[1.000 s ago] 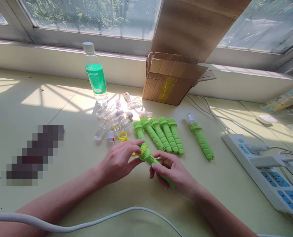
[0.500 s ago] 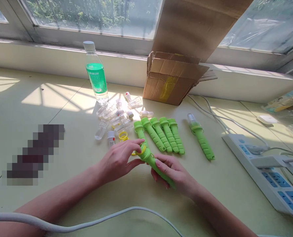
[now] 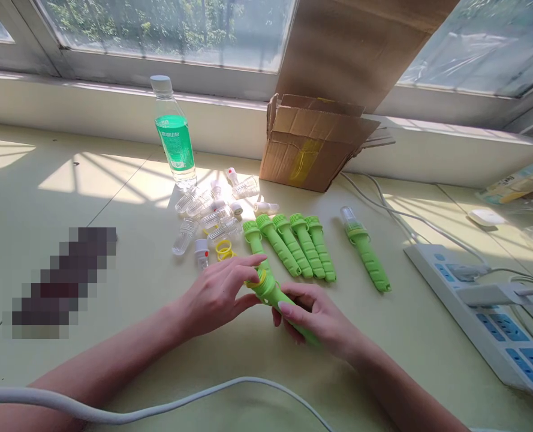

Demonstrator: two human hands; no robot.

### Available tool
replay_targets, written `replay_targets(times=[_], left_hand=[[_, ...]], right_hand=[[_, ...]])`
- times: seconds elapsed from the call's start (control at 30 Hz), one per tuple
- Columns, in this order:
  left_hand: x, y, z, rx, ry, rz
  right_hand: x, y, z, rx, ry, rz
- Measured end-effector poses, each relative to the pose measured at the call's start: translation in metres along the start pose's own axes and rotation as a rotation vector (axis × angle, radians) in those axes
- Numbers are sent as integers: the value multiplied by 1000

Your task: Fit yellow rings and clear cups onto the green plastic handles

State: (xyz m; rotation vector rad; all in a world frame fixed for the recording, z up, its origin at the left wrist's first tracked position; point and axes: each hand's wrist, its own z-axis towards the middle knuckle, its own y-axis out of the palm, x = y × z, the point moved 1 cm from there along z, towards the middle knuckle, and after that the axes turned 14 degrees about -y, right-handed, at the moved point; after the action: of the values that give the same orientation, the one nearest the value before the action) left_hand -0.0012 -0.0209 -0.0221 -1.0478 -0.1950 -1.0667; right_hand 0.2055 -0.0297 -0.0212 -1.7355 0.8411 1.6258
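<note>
Slightly shifted, the green handle (image 3: 271, 292) is pinched by right fingers (image 3: 295, 312), its yellow ring (image 3: 259, 278) by left fingers (image 3: 239, 278), over sunlit tabletop (image 3: 230, 366), cardboard box (image 3: 304, 150) beyond.

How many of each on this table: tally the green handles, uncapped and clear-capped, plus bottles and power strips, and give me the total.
Uncapped green handles: 6 (five in the row, one in the right hand)
Clear-capped green handle: 1
Bottle: 1
Power strip: 1
Total: 9
</note>
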Motion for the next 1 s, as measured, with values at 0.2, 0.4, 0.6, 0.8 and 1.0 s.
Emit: replay_targets(times=[0.2, 0.4, 0.6, 0.8, 1.0], left_hand=[[2, 3, -4, 24, 37, -10], [3, 4, -4, 62, 34, 5], [2, 6, -5, 87, 53, 20], [3, 3, -3, 70, 27, 27], [4, 3, -3, 60, 37, 23]], right_hand=[[-1, -1, 0, -102, -9, 26], [-1, -1, 1, -72, -26, 95], [3, -1, -2, -15, 50, 105], [5, 0, -2, 52, 81, 126], [12, -3, 0, 85, 20, 179]])
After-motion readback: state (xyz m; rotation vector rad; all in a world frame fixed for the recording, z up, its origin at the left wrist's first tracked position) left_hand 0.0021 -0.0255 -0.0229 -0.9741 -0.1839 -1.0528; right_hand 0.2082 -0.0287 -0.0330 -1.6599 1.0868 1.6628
